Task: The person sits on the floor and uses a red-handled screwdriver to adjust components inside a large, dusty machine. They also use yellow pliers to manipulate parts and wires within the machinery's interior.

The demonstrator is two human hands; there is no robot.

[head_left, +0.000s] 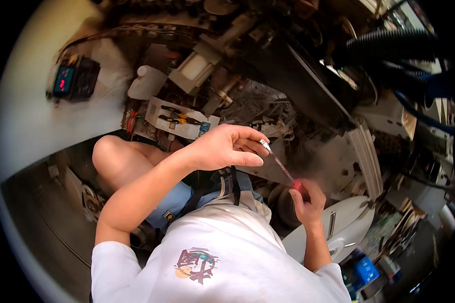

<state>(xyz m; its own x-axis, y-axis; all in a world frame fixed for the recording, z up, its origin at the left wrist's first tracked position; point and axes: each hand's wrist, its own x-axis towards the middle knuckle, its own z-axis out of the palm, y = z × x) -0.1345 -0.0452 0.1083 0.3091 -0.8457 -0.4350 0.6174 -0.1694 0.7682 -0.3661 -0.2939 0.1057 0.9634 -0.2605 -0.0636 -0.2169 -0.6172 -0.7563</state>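
My right hand (309, 201) is closed round the red handle (298, 186) of a slim tool that looks like a screwdriver. Its thin, reddish shaft (282, 165) slants up and left toward my other hand. At the far end of the shaft sits a small silver piece (264, 145), right by the fingertips of my left hand (225, 147). That hand has loosely bent fingers with the thumb held apart below them. Whether its fingertips touch the silver piece I cannot tell.
Pliers with yellow-and-black handles (179, 119) lie on a white tray (155, 107) beyond my left forearm. A white jug (147, 82) stands behind. Dusty machinery (194, 68) fills the far side, with a metal rail (366, 159) and a white curved casing (351, 219) at right.
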